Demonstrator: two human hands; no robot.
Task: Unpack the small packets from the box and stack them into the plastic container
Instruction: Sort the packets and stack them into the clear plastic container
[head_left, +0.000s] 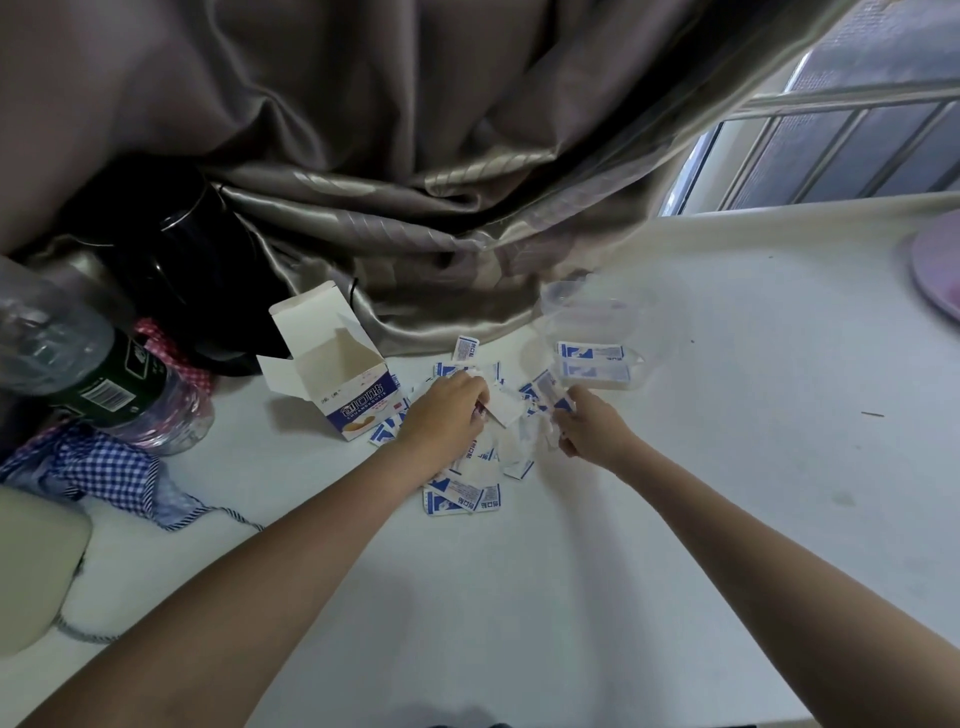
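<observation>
Your packets (462, 493) lie loose on the counter (675, 519) between the open box (332, 384) and the container (597, 332), a few already inside. They are thin, slick paper; grab too many and they will fan out. Your left hand (447, 415) curls on some; your right hand (587, 421) seems to pinch one, blurred. The clear container is light and may slide.
</observation>
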